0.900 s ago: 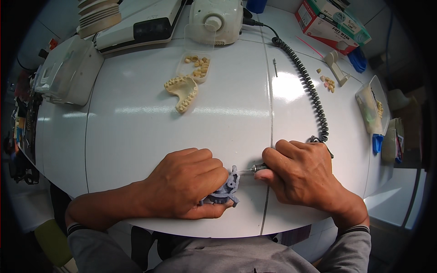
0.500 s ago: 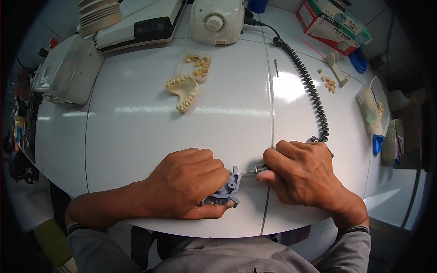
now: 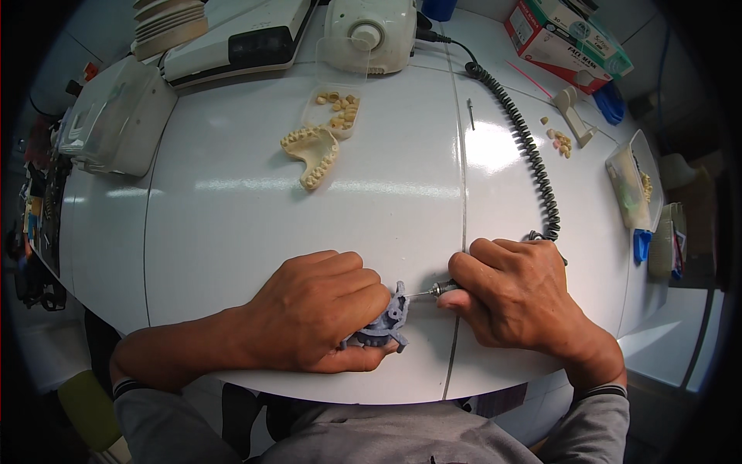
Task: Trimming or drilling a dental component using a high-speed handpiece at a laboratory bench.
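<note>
My left hand (image 3: 328, 313) is closed round a grey-blue dental framework with a tooth-shaped row (image 3: 379, 334), near the front edge of the table. Part of that piece is hidden under my fingers. In my right hand (image 3: 514, 298) is a rotary handpiece (image 3: 444, 288), gripped with the thumb below and fingers above. Its thin bur (image 3: 418, 294) points left and meets, or nearly meets, the upright end of the grey-blue piece. A black coiled cord (image 3: 533, 155) runs from near my right hand back to a white control unit (image 3: 371, 35).
Beyond my hands lies a cream dental model (image 3: 313, 158) beside a clear box (image 3: 348, 130) of tooth crowns. Another bur (image 3: 470, 114) and loose crowns (image 3: 562, 144) lie at right, near a plastic tray (image 3: 635, 174). A lidded container (image 3: 120, 116) stands at left, mask boxes (image 3: 568, 46) at back right.
Almost nothing differs. My right hand and the handpiece have shifted very slightly to the right; my left hand keeps its hold in the same place.
</note>
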Demonstrator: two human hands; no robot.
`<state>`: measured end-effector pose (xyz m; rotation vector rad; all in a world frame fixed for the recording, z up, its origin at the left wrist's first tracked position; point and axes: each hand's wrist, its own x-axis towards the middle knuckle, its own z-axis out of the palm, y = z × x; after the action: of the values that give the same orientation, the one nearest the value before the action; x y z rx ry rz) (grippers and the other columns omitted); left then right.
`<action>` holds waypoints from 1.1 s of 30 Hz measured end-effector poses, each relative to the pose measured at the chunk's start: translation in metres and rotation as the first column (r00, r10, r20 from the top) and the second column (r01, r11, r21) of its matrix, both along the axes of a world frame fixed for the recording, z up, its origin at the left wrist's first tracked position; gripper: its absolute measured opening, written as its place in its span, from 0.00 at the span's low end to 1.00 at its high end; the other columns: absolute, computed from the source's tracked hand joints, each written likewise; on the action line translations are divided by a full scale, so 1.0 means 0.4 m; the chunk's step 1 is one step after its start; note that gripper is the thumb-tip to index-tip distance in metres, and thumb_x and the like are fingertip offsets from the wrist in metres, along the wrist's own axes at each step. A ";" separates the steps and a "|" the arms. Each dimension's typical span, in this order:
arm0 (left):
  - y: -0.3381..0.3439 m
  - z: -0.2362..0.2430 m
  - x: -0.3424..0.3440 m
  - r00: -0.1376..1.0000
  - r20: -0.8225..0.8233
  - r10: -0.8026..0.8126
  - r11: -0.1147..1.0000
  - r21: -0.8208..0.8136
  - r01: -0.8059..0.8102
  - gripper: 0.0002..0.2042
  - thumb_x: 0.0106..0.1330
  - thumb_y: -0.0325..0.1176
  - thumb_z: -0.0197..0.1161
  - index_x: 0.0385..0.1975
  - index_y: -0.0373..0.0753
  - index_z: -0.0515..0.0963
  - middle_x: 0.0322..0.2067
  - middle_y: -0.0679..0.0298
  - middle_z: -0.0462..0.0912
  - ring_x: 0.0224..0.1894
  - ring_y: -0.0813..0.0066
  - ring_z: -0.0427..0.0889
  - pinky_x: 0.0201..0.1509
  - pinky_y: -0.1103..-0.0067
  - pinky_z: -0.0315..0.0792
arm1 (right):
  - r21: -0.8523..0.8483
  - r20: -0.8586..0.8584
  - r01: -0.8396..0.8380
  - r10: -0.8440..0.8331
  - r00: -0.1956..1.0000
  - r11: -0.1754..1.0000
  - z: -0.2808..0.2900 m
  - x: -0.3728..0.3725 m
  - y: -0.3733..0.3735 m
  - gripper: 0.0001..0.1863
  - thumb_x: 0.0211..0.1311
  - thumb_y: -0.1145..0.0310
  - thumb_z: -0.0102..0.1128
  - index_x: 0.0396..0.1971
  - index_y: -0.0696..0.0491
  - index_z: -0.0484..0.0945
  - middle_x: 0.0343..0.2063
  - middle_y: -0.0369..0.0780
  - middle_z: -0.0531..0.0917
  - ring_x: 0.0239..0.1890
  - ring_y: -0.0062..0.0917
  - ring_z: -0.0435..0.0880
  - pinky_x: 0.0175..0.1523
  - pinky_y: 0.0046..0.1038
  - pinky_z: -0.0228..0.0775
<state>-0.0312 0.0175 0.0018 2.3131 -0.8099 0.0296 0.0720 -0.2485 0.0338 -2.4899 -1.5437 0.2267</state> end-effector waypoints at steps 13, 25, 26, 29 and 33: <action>0.002 0.001 0.000 1.000 -0.006 -0.001 1.000 -0.005 0.001 0.19 0.56 0.45 0.78 0.27 0.38 0.76 0.25 0.62 0.74 0.27 0.63 0.72 0.30 0.67 0.67 | 0.016 0.017 0.028 -0.028 0.999 0.999 -0.004 -0.005 0.001 0.24 0.78 0.44 0.61 0.27 0.48 0.76 0.18 0.33 0.72 0.15 0.25 0.72 0.22 0.31 0.62; 0.001 -0.001 0.000 1.000 -0.001 0.003 1.000 -0.018 -0.003 0.20 0.57 0.46 0.78 0.26 0.38 0.75 0.25 0.62 0.74 0.26 0.64 0.71 0.29 0.68 0.66 | 0.020 0.029 0.003 -0.003 1.000 1.000 -0.004 -0.005 0.001 0.26 0.78 0.42 0.62 0.27 0.48 0.77 0.18 0.34 0.76 0.16 0.25 0.81 0.18 0.30 0.62; 0.000 -0.002 0.000 1.000 0.000 0.002 1.000 -0.019 -0.002 0.20 0.57 0.46 0.78 0.26 0.38 0.75 0.25 0.62 0.74 0.26 0.64 0.71 0.29 0.68 0.66 | 0.019 0.037 0.009 -0.010 0.999 1.000 -0.005 -0.007 0.001 0.26 0.78 0.42 0.62 0.27 0.48 0.77 0.18 0.34 0.76 0.16 0.25 0.81 0.17 0.30 0.61; 0.000 -0.002 -0.001 1.000 0.000 0.010 1.000 -0.025 -0.010 0.20 0.57 0.46 0.78 0.26 0.38 0.76 0.25 0.62 0.74 0.26 0.63 0.71 0.29 0.67 0.66 | 0.021 0.035 0.011 -0.012 0.999 1.000 -0.005 -0.006 0.002 0.26 0.78 0.42 0.62 0.27 0.48 0.77 0.18 0.34 0.76 0.16 0.25 0.81 0.17 0.30 0.61; 0.002 0.002 0.000 1.000 -0.013 0.003 1.000 -0.013 -0.003 0.19 0.57 0.46 0.78 0.26 0.38 0.76 0.25 0.61 0.73 0.26 0.63 0.71 0.29 0.67 0.66 | 0.028 0.036 0.011 -0.012 0.999 1.000 -0.007 -0.006 0.002 0.26 0.78 0.42 0.62 0.27 0.48 0.77 0.18 0.34 0.77 0.16 0.25 0.81 0.17 0.31 0.62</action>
<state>-0.0310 0.0181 0.0024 2.3002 -0.7974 0.0212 0.0696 -0.2477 0.0309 -2.4939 -1.5353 0.1579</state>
